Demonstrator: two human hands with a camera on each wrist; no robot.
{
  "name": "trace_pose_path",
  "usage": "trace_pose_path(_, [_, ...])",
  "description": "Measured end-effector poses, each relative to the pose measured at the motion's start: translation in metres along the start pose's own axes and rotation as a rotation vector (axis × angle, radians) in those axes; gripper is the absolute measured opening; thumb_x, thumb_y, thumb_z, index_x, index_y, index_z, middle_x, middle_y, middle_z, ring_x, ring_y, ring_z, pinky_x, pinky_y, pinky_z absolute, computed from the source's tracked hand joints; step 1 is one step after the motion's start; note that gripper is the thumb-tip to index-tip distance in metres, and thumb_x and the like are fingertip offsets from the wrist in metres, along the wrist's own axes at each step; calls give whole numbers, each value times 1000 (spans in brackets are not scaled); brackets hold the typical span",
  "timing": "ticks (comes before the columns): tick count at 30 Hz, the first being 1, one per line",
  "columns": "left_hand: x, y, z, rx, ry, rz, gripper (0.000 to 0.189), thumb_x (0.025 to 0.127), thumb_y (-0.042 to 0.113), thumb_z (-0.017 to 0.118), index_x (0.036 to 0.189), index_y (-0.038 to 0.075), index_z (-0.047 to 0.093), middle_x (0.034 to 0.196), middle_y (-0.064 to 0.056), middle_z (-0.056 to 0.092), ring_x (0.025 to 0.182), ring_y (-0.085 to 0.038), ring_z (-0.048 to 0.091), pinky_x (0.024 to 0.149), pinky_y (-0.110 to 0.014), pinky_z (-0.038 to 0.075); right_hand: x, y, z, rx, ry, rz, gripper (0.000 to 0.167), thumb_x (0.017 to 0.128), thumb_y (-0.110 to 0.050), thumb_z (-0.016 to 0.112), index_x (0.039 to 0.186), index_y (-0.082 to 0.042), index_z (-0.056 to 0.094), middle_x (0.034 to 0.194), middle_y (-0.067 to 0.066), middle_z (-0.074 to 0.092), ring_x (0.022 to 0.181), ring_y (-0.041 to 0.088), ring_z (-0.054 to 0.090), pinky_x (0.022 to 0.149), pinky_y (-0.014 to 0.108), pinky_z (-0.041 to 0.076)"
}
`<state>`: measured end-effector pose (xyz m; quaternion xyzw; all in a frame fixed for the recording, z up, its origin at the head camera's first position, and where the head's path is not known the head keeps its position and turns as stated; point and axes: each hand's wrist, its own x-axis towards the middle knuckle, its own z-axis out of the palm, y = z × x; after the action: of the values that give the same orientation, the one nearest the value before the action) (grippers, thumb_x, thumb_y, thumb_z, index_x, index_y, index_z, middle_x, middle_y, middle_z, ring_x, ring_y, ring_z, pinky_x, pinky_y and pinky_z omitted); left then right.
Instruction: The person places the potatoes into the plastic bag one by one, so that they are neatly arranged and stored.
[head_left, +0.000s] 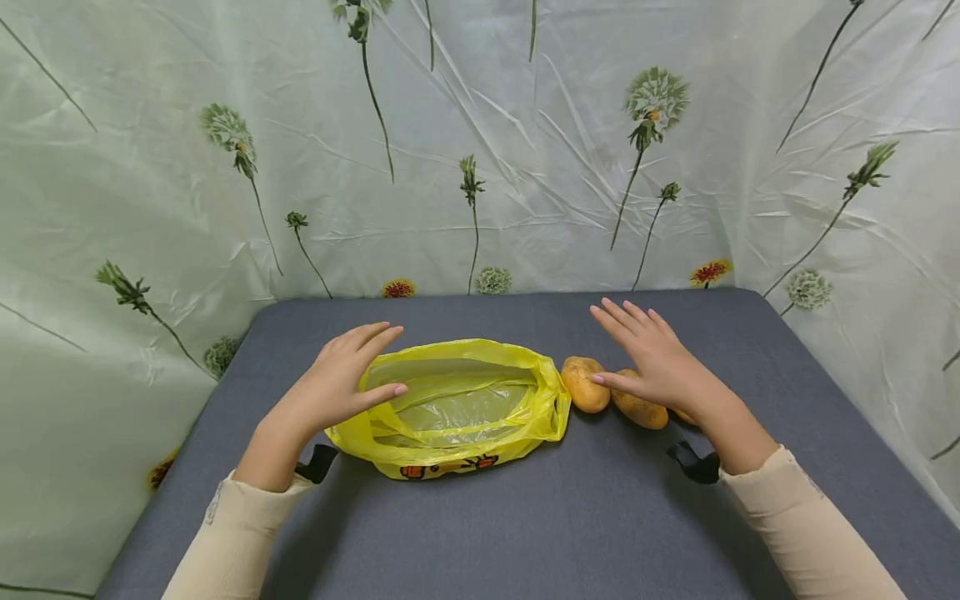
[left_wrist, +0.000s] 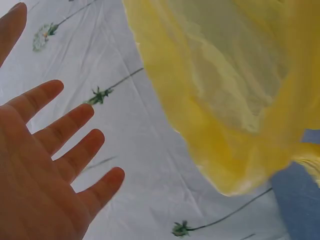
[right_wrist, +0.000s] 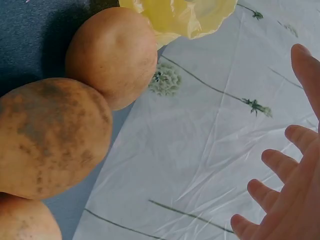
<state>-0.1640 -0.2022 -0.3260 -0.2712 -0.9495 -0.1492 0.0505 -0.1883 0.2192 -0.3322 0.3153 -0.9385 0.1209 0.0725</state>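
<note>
Hanging floral sheet backs grey table

The sheet is pale, creased and printed with green-stemmed flowers; it rises behind the table and along both sides. The table is covered in plain dark grey.

A yellow plastic bag lies on the table, between centre and left, its mouth spread wide and facing up. Orange and black print shows on its near side.

Two beige sleeves reach in from the near edge.

The left hand is raised at the bag's left end, released, fingers extended, apart from the plastic. The right hand is raised above the potatoes, likewise released, fingers extended and spread.

Three potatoes sit in a row right of the bag. The first potato is just beside it; the second potato, marked with dark patches, follows; the third potato is partly hidden in the head view.

A black fitting shows below each wrist.
</note>
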Motion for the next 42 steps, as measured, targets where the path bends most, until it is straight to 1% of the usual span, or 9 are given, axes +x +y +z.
trace_pose_path(6, [-10, -7, 8, -36, 15, -48, 73, 82, 56, 53, 140, 16, 33, 140, -15, 27, 125, -38, 25, 97, -57, 17, -9, 6, 3, 41, 20, 31, 82, 83, -46, 60, 145, -13, 17, 146, 14, 18, 130, 37, 13, 100, 55, 7])
trace_pose_path(11, [-18, -14, 15, -91, 30, -98, 71, 82, 55, 54, 138, 16, 35, 140, -15, 27, 125, -40, 23, 94, -59, 19, -17, 11, 7, 80, 40, 55, 82, 82, -42, 62, 144, -12, 18, 145, 15, 19, 129, 39, 15, 100, 56, 6])
trace_pose_path(17, [-29, -24, 24, -144, 31, -166, 69, 83, 52, 55, 138, 14, 35, 139, -17, 25, 124, -42, 21, 89, -63, 22, -26, 17, 11, 124, 49, 129, 81, 83, -41, 62, 145, -15, 17, 145, 14, 19, 130, 38, 14, 101, 52, 4])
trace_pose_path(23, [-39, -35, 37, -198, 55, -201, 66, 84, 45, 59, 136, 11, 37, 138, -20, 26, 122, -44, 22, 87, -63, 24, -37, 26, 18, 149, 77, 158, 79, 84, -39, 62, 143, -9, 21, 143, 20, 22, 127, 43, 18, 100, 54, 7])
trace_pose_path(28, [-47, -43, 44, -243, 99, -203, 61, 85, 36, 61, 135, 9, 39, 135, -22, 28, 118, -47, 24, 83, -64, 26, -50, 34, 24, 192, 90, 194, 77, 85, -36, 62, 143, -7, 20, 141, 22, 23, 125, 45, 19, 99, 55, 8])
trace_pose_path(32, [-53, -48, 49, -289, 127, -189, 58, 85, 32, 63, 135, 12, 40, 135, -22, 28, 119, -46, 25, 83, -64, 27, -58, 41, 29, 222, 102, 215, 75, 86, -33, 61, 143, -6, 20, 140, 24, 24, 125, 46, 19, 99, 56, 7])
trace_pose_path(35, [-56, -50, 51, -319, 144, -181, 57, 84, 29, 64, 134, 12, 42, 136, -21, 27, 120, -45, 24, 83, -64, 26, -63, 43, 31, 250, 115, 239, 75, 86, -32, 61, 143, -8, 20, 140, 25, 24, 125, 47, 19, 98, 57, 8])
trace_pose_path(39, [-60, -51, 55, -332, 167, -169, 55, 84, 26, 65, 132, 10, 45, 136, -23, 26, 119, -45, 26, 82, -64, 28, -69, 47, 33, 278, 115, 289, 75, 86, -32, 61, 144, -9, 19, 140, 25, 24, 124, 47, 18, 93, 62, 13])
trace_pose_path(42, [-62, -52, 58, -329, 179, -165, 54, 84, 25, 65, 132, 8, 45, 136, -23, 27, 117, -42, 30, 80, -61, 31, -75, 50, 36, 301, 113, 325, 74, 86, -32, 61, 144, -9, 19, 140, 25, 23, 124, 47, 18, 90, 65, 15])
